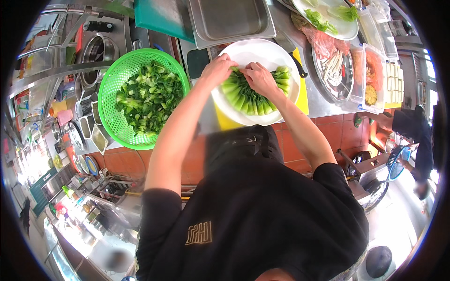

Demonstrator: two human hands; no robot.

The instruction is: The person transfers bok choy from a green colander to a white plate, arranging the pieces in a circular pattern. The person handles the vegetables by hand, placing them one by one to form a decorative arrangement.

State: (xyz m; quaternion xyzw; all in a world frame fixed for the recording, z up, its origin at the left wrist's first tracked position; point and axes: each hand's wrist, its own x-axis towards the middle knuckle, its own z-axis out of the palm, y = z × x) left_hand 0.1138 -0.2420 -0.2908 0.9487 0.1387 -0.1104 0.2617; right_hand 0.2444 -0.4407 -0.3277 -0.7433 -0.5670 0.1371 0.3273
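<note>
On a large round white plate (258, 47), halved bok choy (258, 107) lies in a fan, pale stem ends outward and dark leaves towards the middle. At the plate's upper left, my left hand (218, 69) pinches a piece of bok choy by its stem end. My right hand (259, 78) is over the leaves, its fingertips close to that same piece; whether they grip it is hidden. Left of the plate, a green plastic colander (109, 102) holds a heap of cooked-looking bok choy (151, 95).
Beyond the plate is a steel tray (230, 21), left of it a green cutting board (158, 17). A black-handled knife (298, 66) lies right of the plate, over a yellow board (303, 102). Further right is a mushroom platter (334, 70). Another person (415, 133) holds a blue basket (397, 163).
</note>
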